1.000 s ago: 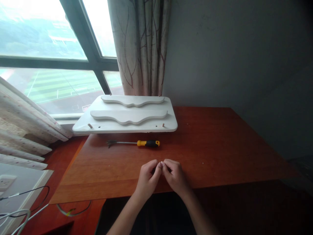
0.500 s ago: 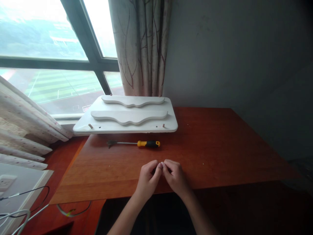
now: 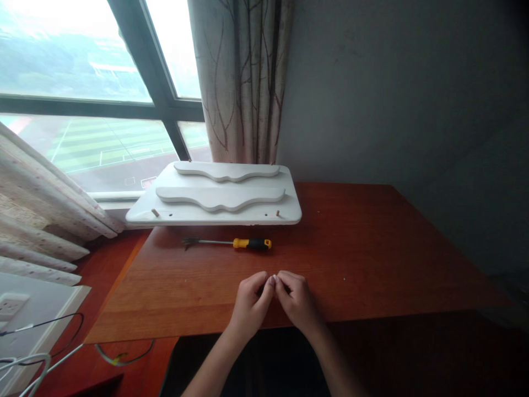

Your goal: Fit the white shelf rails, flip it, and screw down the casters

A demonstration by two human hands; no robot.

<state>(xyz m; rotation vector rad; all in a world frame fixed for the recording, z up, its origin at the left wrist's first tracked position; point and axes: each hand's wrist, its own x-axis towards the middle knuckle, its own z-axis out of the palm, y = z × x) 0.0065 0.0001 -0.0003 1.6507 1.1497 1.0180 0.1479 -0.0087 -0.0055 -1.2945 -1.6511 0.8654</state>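
Observation:
Near the table's front edge my left hand (image 3: 251, 300) and my right hand (image 3: 296, 300) meet at the fingertips. Both have curled fingers, with thumbs and index tips pressed together; whether a small thing is pinched there is hidden. Beyond them lies a screwdriver (image 3: 252, 243) with a yellow and black handle, its tip pointing left to a small cluster of dark screws (image 3: 189, 241). Farther back rests a white board (image 3: 142, 212) with rounded corners. Two wavy-edged white slats (image 3: 221, 197) lie on it, and wooden dowels (image 3: 155, 213) stick up near its corners.
The brown wooden table (image 3: 372, 248) reaches to the grey wall at the right. A window and a patterned curtain (image 3: 243, 82) stand behind the board. At lower left are a wall socket (image 3: 12, 306) and several cables (image 3: 41, 364).
The view has shifted very slightly, so the table things sit a little farther right. My hands keep the same pose, fingertips together.

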